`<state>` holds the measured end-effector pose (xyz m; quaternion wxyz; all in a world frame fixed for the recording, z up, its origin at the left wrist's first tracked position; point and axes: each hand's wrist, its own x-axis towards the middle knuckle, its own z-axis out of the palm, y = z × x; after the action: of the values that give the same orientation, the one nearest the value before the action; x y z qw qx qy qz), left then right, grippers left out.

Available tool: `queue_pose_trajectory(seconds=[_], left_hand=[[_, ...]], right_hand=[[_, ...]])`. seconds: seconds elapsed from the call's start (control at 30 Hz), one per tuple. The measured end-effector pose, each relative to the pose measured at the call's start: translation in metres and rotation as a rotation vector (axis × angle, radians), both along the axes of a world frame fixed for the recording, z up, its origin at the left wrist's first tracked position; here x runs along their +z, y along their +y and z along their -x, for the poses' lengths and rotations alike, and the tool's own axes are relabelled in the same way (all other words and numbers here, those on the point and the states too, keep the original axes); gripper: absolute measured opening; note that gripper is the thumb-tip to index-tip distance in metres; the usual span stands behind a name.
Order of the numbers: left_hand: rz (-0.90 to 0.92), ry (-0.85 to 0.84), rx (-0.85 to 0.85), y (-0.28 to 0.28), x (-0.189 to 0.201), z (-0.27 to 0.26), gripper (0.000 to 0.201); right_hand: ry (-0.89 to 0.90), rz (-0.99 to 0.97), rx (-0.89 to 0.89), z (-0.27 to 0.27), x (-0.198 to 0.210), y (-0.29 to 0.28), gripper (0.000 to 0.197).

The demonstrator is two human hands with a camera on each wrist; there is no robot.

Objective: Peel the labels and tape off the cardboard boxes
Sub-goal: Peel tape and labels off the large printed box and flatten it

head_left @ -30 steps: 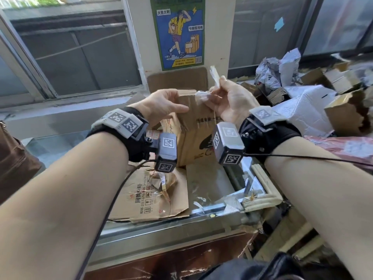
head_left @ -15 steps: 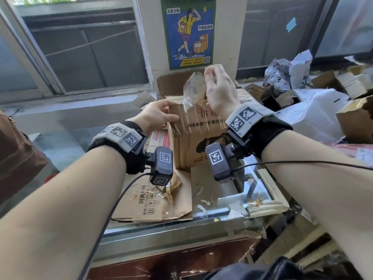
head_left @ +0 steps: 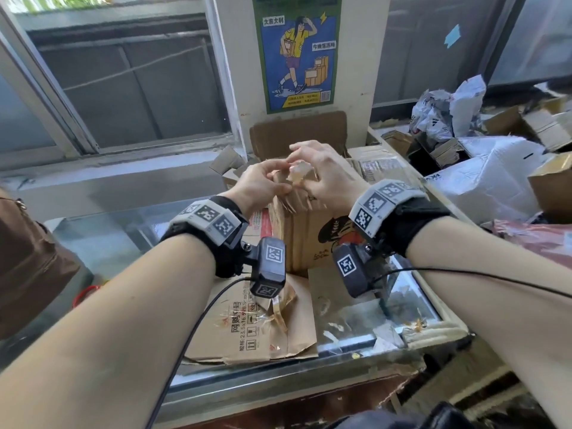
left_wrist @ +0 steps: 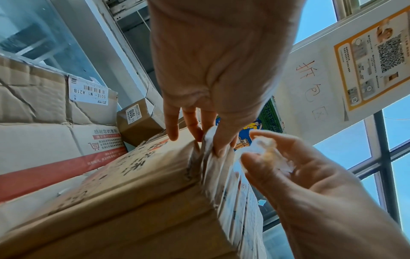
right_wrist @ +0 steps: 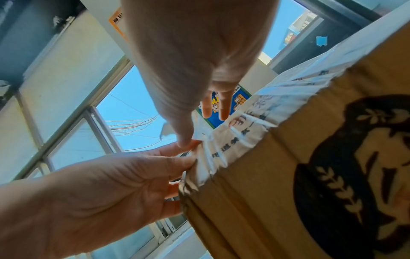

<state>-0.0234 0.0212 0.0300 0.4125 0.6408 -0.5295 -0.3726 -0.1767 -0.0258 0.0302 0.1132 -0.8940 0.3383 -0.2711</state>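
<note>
A brown printed cardboard box (head_left: 309,239) stands upright on the glass counter (head_left: 105,243). Wrinkled clear tape still covers its top edge (left_wrist: 221,175). My left hand (head_left: 263,184) pinches that top edge at the corner, thumb on the taped face (left_wrist: 219,149) and fingers behind. My right hand (head_left: 312,168) is close beside it and holds a crumpled wad of peeled tape (head_left: 298,174) between thumb and fingers (left_wrist: 252,145). In the right wrist view the tape piece (right_wrist: 198,129) hangs by my right thumb, just above the left fingertips (right_wrist: 188,161).
A flattened cardboard sheet (head_left: 247,326) with tape scraps lies on the counter in front of the box. An open carton (head_left: 297,131) stands behind it against the pillar. Boxes and plastic bags (head_left: 479,168) pile up at the right. A brown bag (head_left: 28,267) sits at the left.
My right hand, raised with the peeled tape half a second ago, has come down to the box top next to the left hand; the tape is now bunched up. The left hand stayed on the box.
</note>
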Motion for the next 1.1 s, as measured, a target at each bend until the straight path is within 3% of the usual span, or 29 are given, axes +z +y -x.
queue_pose_trajectory(seconds=[0.13,0.23,0.37,0.43,0.5,0.67,0.83,1.0,1.1], left_hand=[[-0.025,-0.046,-0.017,-0.009,0.003,-0.005,0.036],[-0.058,-0.094,-0.053,-0.016,0.003,-0.008,0.034],[-0.061,-0.138,-0.109,-0.021,0.007,-0.007,0.035],[-0.056,-0.158,-0.128,-0.021,0.008,-0.006,0.036],[-0.055,-0.166,-0.125,-0.020,0.007,-0.006,0.037],[-0.029,-0.307,-0.072,-0.018,0.007,-0.002,0.035],[-0.061,-0.668,0.045,-0.023,0.021,0.019,0.018],[-0.051,-0.538,0.094,-0.026,0.016,0.045,0.032],[-0.053,-0.514,0.088,-0.026,0.007,0.054,0.027]], right_hand=[[-0.172,-0.136,-0.094,-0.003,0.007,-0.008,0.013],[-0.220,-0.234,-0.192,-0.007,0.006,-0.014,0.023],[-0.304,-0.258,-0.317,-0.012,0.004,-0.019,0.020],[-0.258,-0.250,-0.392,-0.012,0.003,-0.022,0.046],[-0.167,-0.248,-0.436,-0.010,0.003,-0.025,0.057],[0.060,-0.169,-0.332,-0.009,0.005,-0.023,0.027],[0.233,0.028,-0.171,-0.002,0.008,-0.017,0.032],[0.256,0.067,-0.167,0.011,0.008,-0.027,0.020],[0.252,-0.021,-0.165,0.018,0.003,-0.036,0.021]])
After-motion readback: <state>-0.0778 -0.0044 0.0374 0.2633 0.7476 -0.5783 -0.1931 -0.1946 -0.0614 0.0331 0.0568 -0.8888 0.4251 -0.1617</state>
